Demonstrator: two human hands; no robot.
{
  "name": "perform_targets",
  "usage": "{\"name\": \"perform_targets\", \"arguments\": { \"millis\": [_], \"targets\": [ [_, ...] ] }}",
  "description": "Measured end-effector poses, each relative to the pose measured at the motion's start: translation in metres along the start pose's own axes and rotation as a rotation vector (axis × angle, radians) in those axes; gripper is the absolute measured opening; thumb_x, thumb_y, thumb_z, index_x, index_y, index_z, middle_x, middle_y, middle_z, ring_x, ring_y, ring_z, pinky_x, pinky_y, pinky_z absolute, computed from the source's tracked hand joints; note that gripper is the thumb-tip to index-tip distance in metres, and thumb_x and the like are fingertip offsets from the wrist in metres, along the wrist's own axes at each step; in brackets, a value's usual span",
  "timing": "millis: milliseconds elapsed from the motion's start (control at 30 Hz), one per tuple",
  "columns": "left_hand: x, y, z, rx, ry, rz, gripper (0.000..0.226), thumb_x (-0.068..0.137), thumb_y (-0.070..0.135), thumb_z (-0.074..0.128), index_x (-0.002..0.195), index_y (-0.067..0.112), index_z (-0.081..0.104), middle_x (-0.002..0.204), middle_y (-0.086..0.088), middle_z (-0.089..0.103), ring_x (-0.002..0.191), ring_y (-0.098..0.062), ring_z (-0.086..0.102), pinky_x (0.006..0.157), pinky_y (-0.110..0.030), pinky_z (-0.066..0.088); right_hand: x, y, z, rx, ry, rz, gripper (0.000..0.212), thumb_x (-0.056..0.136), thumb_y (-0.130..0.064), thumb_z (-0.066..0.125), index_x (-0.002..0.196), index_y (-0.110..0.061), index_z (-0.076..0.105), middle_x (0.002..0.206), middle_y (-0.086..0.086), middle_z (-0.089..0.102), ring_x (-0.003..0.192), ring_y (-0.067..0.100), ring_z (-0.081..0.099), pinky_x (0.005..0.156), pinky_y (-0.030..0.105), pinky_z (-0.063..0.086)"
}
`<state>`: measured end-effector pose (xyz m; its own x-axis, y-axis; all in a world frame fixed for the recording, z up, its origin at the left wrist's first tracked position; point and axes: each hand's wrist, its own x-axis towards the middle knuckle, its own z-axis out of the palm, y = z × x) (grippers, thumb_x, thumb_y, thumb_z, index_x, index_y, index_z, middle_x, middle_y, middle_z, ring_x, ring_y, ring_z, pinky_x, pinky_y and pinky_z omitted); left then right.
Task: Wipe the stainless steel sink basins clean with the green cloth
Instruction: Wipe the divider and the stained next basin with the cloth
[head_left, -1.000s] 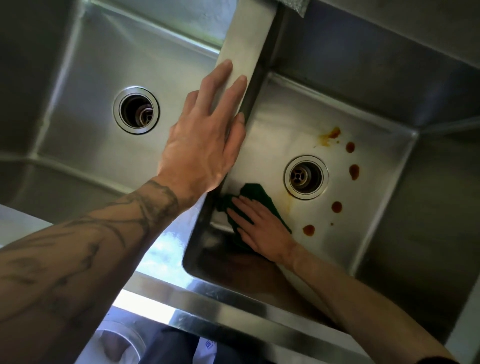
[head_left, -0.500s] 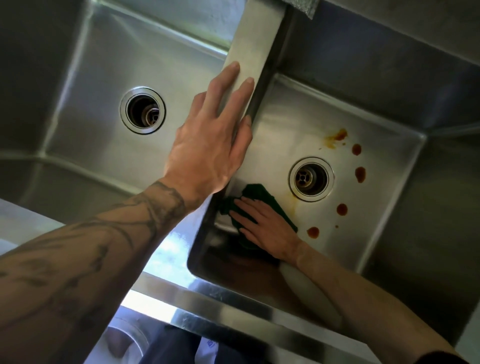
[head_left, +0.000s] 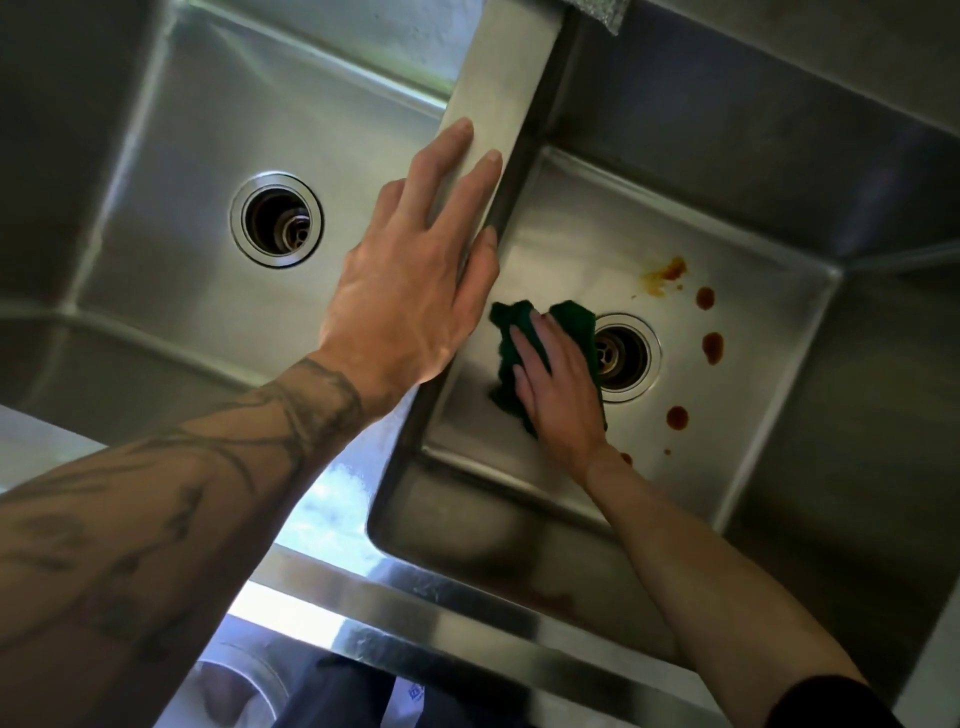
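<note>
Green cloth (head_left: 571, 319) lies on the right basin (head_left: 597, 234) floor, touching the drain (head_left: 626, 358), pressed under my flat, open right hand (head_left: 558, 387). My left hand (head_left: 415, 291) rests open on the divider (head_left: 498, 104). A cloth corner could snag in the drain as I sweep across. The brown spots (head_left: 712, 347) sit beyond it, with room to sweep before the far walls.

Crumpled green cloth (head_left: 505, 364) lies in the stained right basin (head_left: 597, 223).

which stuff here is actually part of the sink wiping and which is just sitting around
Part of the job: green cloth, right hand pressing flat on it, right basin, brown stains beside its drain, left basin, left hand braced on the divider.
Just lying about: grey scrap at the top edge, round metal thing below the sink front.
</note>
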<state>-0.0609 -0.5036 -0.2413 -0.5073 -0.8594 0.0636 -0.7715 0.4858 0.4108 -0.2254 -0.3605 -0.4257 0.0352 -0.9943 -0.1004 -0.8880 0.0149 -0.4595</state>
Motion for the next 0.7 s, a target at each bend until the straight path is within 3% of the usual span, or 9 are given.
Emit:
{"name": "perform_targets", "arguments": {
  "millis": [67,200,267,433,500,633,700],
  "targets": [
    [0.0,-0.001,0.001,0.001,0.001,0.007,0.05,0.111,0.031,0.04,0.157,0.01,0.045,0.167,-0.014,0.035,0.122,-0.036,0.056,0.095,-0.052,0.056,-0.011,0.001,0.002,0.003,0.005,-0.002,0.048,0.11,-0.022,0.048,0.155,-0.006,0.044,0.167,0.019,0.03,0.154,0.035,0.031,0.127,0.05,0.026],
    [0.001,0.0,0.0,-0.008,0.001,-0.002,0.05,0.111,0.031,0.041,0.156,0.01,0.046,0.166,-0.015,0.036,0.122,-0.036,0.056,0.093,-0.051,0.057,-0.087,0.021,-0.006,-0.076,-0.134,-0.249,0.055,0.107,-0.021,0.057,0.156,-0.005,0.041,0.167,0.021,0.029,0.155,0.036,0.029,0.121,0.057,0.034],
    [0.0,0.0,0.0,0.002,0.006,-0.001,0.05,0.11,0.031,0.041,0.156,0.01,0.047,0.166,-0.015,0.037,0.122,-0.036,0.057,0.092,-0.05,0.057,-0.085,0.028,-0.01,-0.086,-0.15,-0.296,0.053,0.107,-0.022,0.057,0.156,-0.005,0.042,0.166,0.021,0.031,0.154,0.036,0.03,0.121,0.055,0.035],
    [0.002,-0.001,0.0,0.006,0.0,0.009,0.05,0.111,0.029,0.041,0.156,0.008,0.046,0.166,-0.017,0.036,0.128,-0.039,0.056,0.103,-0.054,0.052,0.0,-0.006,-0.001,-0.019,0.002,0.009,0.048,0.111,-0.024,0.046,0.156,-0.006,0.043,0.166,0.019,0.031,0.154,0.034,0.031,0.126,0.051,0.028],
    [0.001,0.0,0.001,-0.004,-0.002,0.009,0.05,0.111,0.029,0.041,0.155,0.008,0.046,0.165,-0.017,0.036,0.13,-0.04,0.055,0.104,-0.054,0.052,-0.01,-0.011,0.003,-0.015,0.003,0.048,0.049,0.112,-0.025,0.045,0.157,-0.006,0.042,0.167,0.019,0.029,0.155,0.033,0.028,0.128,0.049,0.025],
    [0.0,0.0,0.001,-0.032,0.008,0.001,0.049,0.111,0.029,0.043,0.154,0.007,0.048,0.164,-0.018,0.038,0.129,-0.041,0.056,0.101,-0.056,0.054,-0.098,0.028,-0.004,-0.142,-0.13,-0.307,0.056,0.105,-0.021,0.061,0.156,-0.006,0.043,0.166,0.021,0.03,0.155,0.036,0.029,0.124,0.054,0.031],
    [0.001,0.0,0.001,-0.017,0.009,0.002,0.049,0.11,0.029,0.043,0.154,0.007,0.048,0.164,-0.018,0.038,0.127,-0.041,0.056,0.101,-0.056,0.054,-0.109,0.043,-0.011,-0.164,-0.167,-0.377,0.059,0.103,-0.02,0.063,0.156,-0.007,0.041,0.166,0.021,0.031,0.155,0.035,0.028,0.125,0.052,0.031]
  ]
}}
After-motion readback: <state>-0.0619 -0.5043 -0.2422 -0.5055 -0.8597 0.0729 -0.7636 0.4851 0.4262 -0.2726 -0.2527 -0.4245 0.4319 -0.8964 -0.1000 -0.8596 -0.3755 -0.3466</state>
